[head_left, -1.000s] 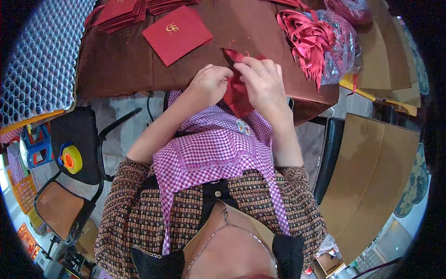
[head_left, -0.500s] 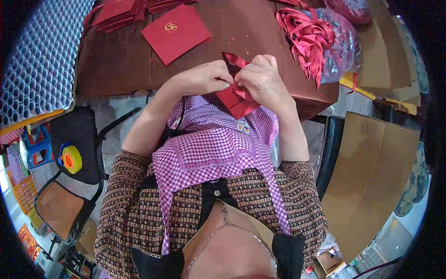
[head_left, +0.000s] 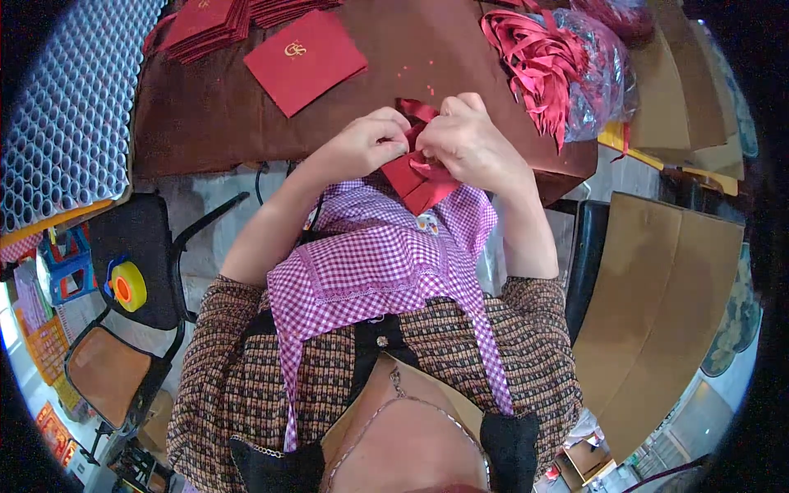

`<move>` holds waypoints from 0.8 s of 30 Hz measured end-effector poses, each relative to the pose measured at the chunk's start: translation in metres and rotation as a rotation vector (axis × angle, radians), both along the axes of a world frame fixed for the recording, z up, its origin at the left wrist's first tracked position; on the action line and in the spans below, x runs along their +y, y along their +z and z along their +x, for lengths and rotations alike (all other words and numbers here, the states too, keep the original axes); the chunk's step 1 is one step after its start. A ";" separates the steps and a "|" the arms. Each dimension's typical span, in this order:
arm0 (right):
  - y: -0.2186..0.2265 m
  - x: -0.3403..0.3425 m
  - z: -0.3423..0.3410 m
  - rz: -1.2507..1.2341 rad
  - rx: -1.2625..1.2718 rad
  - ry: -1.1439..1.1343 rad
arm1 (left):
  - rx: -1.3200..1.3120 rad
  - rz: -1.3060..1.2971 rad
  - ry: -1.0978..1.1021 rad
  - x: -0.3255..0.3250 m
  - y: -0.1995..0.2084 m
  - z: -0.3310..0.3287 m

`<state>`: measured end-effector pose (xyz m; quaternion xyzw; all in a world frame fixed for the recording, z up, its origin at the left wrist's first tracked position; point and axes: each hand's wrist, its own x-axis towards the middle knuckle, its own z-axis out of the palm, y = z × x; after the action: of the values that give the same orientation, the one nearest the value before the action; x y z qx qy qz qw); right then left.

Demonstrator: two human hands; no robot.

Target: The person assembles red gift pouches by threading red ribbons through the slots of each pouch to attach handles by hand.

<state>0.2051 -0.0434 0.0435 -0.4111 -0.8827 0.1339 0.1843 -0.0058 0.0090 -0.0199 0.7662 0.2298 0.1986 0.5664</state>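
Note:
Just past the table's near edge, over my lap, my left hand (head_left: pixel 367 148) and my right hand (head_left: pixel 470 146) face each other at a small red paper bag or folder (head_left: pixel 417 194). Both are closed, with fingertips pinched at the red ribbon (head_left: pixel 416 108) on its upper end. The ribbon curls up behind my fingers, and a piece also lies across the bag beside my right fingers. The exact pinch point is hidden by my knuckles. Left of them, a flat red paper bag or folder (head_left: pixel 302 70) with a gold emblem lies on the brown-covered table (head_left: pixel 205 115).
Stacks of red paper pieces (head_left: pixel 205 26) stand at the far left. Loose red ribbons (head_left: pixel 538 66) spill from a clear plastic bag (head_left: pixel 604 82) at the right. Cardboard (head_left: pixel 657 312) leans right; a chair holds yellow tape (head_left: pixel 129 287) at left.
My hands stay pinched at the ribbon and have drawn slightly apart. The ribbon shows more between and behind my fingers. The view has shifted slightly.

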 end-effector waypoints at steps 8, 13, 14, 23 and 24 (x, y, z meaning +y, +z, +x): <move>0.009 0.009 0.001 -0.041 -0.082 0.021 | -0.065 -0.069 0.143 -0.005 -0.003 0.002; 0.015 0.013 0.001 -0.023 -0.027 0.067 | -0.045 0.201 0.003 -0.003 0.018 0.002; 0.019 0.013 0.000 -0.021 -0.098 0.070 | -0.034 0.227 -0.002 -0.002 0.022 0.003; 0.024 0.006 0.006 -0.209 -0.066 0.240 | -0.133 -0.639 0.360 0.012 0.009 -0.011; 0.027 0.005 0.006 -0.204 -0.060 0.201 | -0.232 -0.668 0.415 0.016 0.007 -0.016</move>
<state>0.2110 -0.0388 0.0702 -0.3408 -0.9064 0.2283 0.1009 -0.0215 0.0254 -0.0131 0.4501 0.3660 0.3083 0.7539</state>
